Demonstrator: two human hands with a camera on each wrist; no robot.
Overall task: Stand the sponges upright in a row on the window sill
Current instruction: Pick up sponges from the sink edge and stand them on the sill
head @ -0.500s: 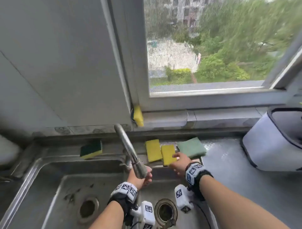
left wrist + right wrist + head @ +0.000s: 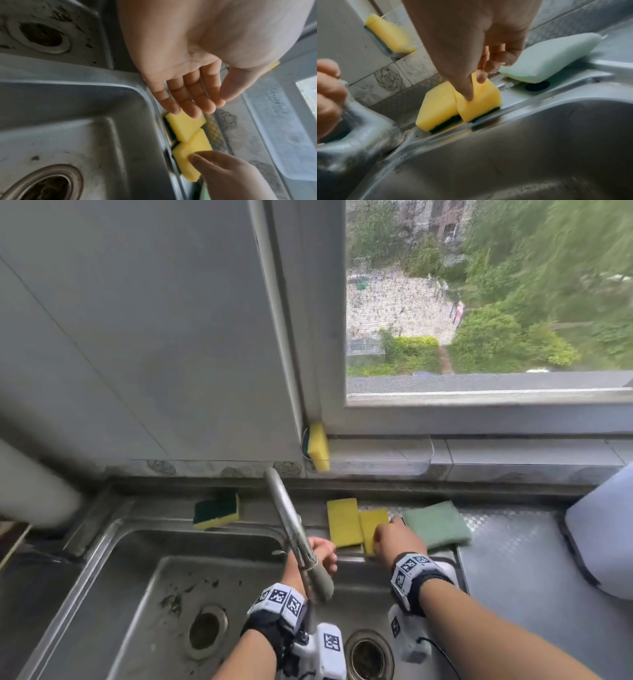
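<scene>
One yellow sponge [image 2: 318, 446] stands upright at the left end of the window sill [image 2: 520, 455]. Two yellow sponges lie flat, side by side, on the ledge behind the sink: the left one [image 2: 343, 522] and the right one [image 2: 373, 525]. My right hand [image 2: 476, 88] pinches the right one [image 2: 481, 104], thumb on its top face and fingers at its far edge. My left hand [image 2: 197, 108] is open with straight fingers, its tips just over the left sponge [image 2: 184, 127]. A green-topped sponge [image 2: 216, 510] lies flat further left.
The curved tap [image 2: 291, 529] stands in front of my left hand. A folded pale green cloth [image 2: 436, 523] lies right of the sponges. A white bin with a dark rim [image 2: 603, 542] stands on the right draining board. Two sink basins [image 2: 144, 594] lie below.
My right hand's thumb and fingers have closed on the right yellow sponge. The left hand stays by the tap. The sponges have not moved.
</scene>
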